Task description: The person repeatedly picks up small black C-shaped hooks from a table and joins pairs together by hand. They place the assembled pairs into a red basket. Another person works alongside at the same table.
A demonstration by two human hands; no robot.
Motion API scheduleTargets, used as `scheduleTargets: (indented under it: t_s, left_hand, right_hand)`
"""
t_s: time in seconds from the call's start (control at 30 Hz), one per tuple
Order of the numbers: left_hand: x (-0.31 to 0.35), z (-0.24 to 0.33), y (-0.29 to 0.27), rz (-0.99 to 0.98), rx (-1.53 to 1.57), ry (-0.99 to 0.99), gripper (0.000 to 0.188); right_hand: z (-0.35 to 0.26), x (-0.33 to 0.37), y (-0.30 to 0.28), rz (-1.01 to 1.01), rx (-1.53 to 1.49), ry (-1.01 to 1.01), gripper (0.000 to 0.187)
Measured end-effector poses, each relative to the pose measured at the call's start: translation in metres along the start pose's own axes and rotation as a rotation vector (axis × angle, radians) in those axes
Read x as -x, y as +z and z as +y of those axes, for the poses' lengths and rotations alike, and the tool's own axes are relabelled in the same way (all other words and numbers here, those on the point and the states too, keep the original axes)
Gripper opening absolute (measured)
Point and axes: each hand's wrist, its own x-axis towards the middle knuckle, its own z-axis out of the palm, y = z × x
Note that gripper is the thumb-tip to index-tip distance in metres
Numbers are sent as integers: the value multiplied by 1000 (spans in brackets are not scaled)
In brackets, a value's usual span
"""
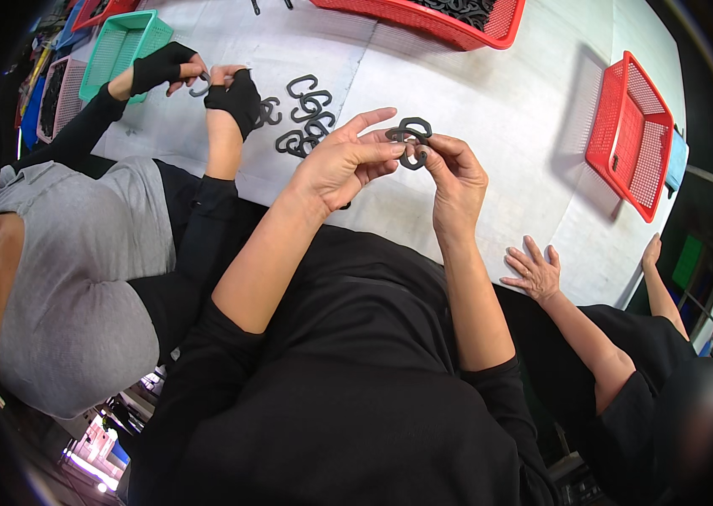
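Over the near part of the white table, my left hand (341,164) and my right hand (458,181) meet around black C-shaped links (413,126). At least two of these curved pieces seem to overlap there; whether they are hooked together I cannot tell. The left thumb and a finger pinch one edge, with other fingers raised or loosely bent. On the opposite side, my right thumb and fingertips grip the links. Several similar black links (312,103) lie in a loose pile just left of my left hand, which partly covers them.
Left of me, a co-worker's black-gloved hands (237,99) handle a similar piece. A co-worker's bare hand (535,268) rests on the table (491,110) at right. A red basket (597,139) stands far right, another red basket (466,38) holds black links, and a green basket (97,63) sits left.
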Motion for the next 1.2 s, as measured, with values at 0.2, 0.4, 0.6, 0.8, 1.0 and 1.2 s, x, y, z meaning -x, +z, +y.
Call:
scheduleTargets:
  t_s: [0.2,0.4,0.6,0.8,1.0,1.2]
  left_hand:
    - [-19,-12,-21,234,-86,80,48]
    - [-48,-34,-60,383,-823,295,30]
    - [-10,-4,-8,213,-757,305,24]
    - [28,18,17,102,-579,326,34]
    - [38,19,21,86,-584,361,32]
    - [41,11,31,110,-567,380,24]
  right_hand:
    - [-7,-4,-2,123,42,-25,13]
    - [-27,-3,-3,64,19,212,17]
    - [-50,5,-5,42,-26,328,19]
    - [-63,9,-1,2,-38,335,19]
    - [-66,12,1,-31,-55,329,18]
    - [-65,16,5,-55,-84,334,21]
